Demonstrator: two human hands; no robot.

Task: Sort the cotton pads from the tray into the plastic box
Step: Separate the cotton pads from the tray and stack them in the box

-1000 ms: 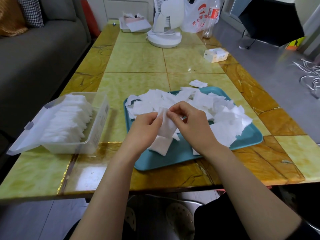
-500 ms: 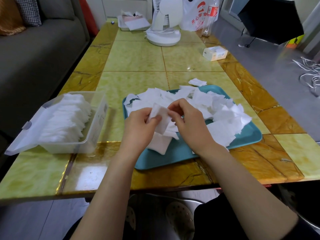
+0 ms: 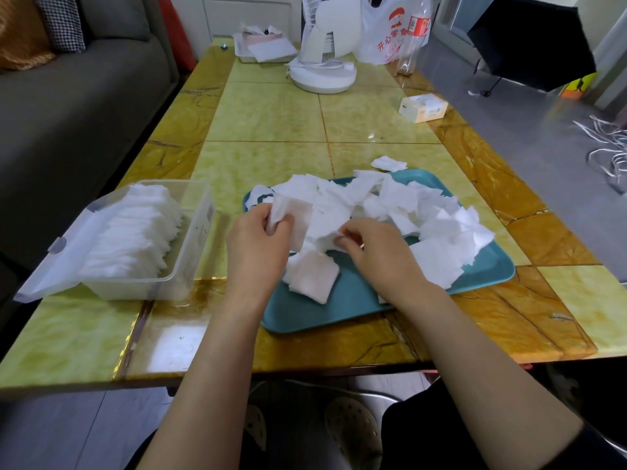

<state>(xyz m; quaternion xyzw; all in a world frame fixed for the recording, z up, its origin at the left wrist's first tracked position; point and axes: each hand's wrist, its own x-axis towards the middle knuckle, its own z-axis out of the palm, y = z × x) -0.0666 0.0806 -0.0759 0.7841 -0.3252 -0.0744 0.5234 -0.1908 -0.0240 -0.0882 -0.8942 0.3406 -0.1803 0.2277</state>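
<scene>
left hand [image 3: 253,244] has pulled away toward nine o'clock, gripping a few cotton pads [image 3: 292,214]; right hand [image 3: 381,261] pinches another on the tray [image 3: 342,312]; plastic box [image 3: 201,228] at nine o'clock.

A grey sofa [image 3: 68,106] flanks the glossy yellow-green marble table [image 3: 271,117]; grey floor [image 3: 529,137] lies right.

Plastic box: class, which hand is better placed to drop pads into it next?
Left. The left hand grips cotton pads and is nearer the plastic box; the right hand works farther off, over the tray.
</scene>
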